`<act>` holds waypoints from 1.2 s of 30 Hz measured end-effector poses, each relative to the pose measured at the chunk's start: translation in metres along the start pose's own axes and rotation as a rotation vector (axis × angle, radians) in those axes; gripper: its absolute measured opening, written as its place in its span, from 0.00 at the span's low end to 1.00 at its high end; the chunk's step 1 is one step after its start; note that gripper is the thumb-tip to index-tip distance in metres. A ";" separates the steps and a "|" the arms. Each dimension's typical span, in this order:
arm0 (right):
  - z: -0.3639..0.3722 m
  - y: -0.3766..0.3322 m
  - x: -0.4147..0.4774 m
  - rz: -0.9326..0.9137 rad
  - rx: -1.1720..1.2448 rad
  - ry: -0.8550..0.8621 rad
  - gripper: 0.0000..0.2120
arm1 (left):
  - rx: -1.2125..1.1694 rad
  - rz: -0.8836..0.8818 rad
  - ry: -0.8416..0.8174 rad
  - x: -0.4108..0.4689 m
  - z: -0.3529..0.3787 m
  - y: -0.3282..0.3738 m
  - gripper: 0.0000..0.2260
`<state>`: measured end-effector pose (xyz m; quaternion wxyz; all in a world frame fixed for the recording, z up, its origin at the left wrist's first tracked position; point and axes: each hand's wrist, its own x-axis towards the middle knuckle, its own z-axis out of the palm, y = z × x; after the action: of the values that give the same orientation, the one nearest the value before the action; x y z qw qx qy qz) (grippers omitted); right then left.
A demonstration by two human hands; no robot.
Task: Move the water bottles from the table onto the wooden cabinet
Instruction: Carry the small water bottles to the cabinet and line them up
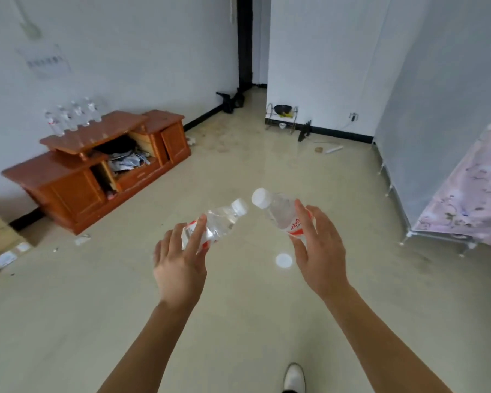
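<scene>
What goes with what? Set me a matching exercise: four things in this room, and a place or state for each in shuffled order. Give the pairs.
Things
1. left water bottle, in the left hand
2. right water bottle, in the right hand
3. row of water bottles
4. wire rack

Places or states
A. on the floor against the far wall
B. cap tilted toward the upper left
C. standing on top of the wooden cabinet
D. cap tilted toward the upper right

Pairs: 1-D, 2-B, 3-C, 4-A
</scene>
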<state>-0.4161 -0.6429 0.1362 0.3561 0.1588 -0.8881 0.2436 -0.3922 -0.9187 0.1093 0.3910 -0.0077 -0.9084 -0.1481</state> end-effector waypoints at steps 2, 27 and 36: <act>0.046 0.003 0.035 -0.028 0.029 -0.016 0.38 | 0.057 -0.023 0.020 0.025 0.019 -0.031 0.19; 0.572 -0.043 0.494 -0.331 0.340 -0.213 0.43 | 0.336 -0.344 0.224 0.401 0.249 -0.383 0.27; 0.733 -0.113 0.638 -0.297 0.359 -0.189 0.43 | 0.280 -0.387 0.199 0.551 0.298 -0.559 0.31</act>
<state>-1.2154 -1.2063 0.1654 0.2693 0.3702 -0.8270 0.3264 -1.0582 -1.4274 0.1610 0.4404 0.2349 -0.8615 -0.0929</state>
